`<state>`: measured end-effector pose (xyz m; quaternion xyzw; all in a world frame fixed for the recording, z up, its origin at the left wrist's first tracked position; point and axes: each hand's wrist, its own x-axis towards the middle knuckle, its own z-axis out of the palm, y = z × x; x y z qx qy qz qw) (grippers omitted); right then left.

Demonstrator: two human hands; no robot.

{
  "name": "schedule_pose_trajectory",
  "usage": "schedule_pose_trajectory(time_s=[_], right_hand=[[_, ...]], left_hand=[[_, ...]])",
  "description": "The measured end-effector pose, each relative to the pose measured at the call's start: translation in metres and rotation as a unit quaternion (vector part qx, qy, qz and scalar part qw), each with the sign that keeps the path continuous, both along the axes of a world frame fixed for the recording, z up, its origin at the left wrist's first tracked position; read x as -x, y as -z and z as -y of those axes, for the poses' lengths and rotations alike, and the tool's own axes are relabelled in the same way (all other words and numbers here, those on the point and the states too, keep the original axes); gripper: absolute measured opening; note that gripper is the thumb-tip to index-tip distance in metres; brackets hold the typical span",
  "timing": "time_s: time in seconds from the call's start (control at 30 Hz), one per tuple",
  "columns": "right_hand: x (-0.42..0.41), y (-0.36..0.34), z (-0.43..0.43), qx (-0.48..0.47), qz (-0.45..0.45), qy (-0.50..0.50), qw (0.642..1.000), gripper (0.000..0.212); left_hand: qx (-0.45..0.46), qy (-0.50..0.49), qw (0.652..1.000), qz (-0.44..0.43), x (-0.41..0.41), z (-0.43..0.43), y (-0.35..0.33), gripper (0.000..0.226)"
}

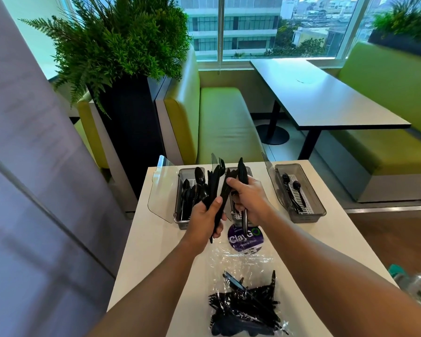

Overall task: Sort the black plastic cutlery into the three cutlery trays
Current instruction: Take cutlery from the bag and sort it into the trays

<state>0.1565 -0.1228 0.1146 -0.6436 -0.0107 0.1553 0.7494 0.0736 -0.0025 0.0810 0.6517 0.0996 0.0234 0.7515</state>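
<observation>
The white table (156, 251) lies under both hands. Nearer the body than the hands sits a clear plastic bag (246, 310) of unsorted black cutlery. Beyond the left hand (204, 220) stands the left tray (180, 215) with spoons in it. The middle tray (236, 216) is mostly hidden behind both hands, and the right tray (309, 215), off to the right hand's (250, 198) outer side, holds spoons (297, 188). The left hand's fingers wrap a mixed bundle (212, 186) of forks, spoons and knives. The right hand grips a few pieces (242, 171), seemingly knives.
</observation>
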Motion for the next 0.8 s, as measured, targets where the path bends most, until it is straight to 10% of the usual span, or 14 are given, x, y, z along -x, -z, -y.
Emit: schedule_pose_trajectory(time_s=[0.8], right_hand=[[0.003, 0.008, -0.007, -0.067, -0.061, -0.013, 0.996, 0.022]], left_hand=[[-0.003, -0.042, 0.999, 0.021, -0.004, -0.006, 0.005, 0.025]])
